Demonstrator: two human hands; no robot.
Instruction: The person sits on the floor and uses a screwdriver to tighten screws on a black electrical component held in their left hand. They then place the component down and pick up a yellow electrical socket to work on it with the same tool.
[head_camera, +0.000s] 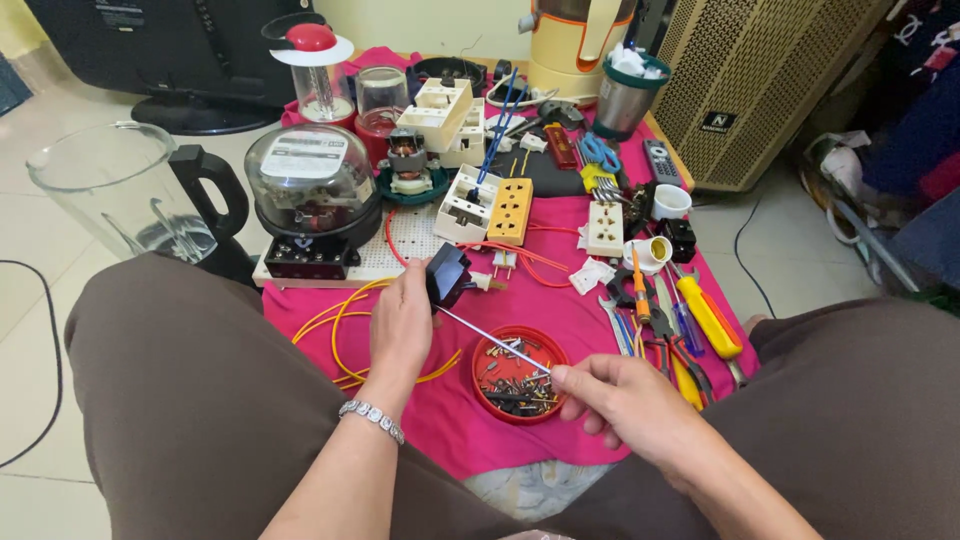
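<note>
The black plug (447, 276), a small boxy block with metal pins jutting from its right side, is sitting in the left hand (403, 322), whose grip is closing around it above the pink cloth (580, 310). The right hand (625, 400) is pinching a thin screwdriver (495, 339), its tip meeting the plug, over a red lid of screws (519, 373).

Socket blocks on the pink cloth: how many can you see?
4: a yellow socket block mid-cloth, a white open one left of it, a cream one to its right, and a stacked white one farther back. Clutter may hide more.
</note>
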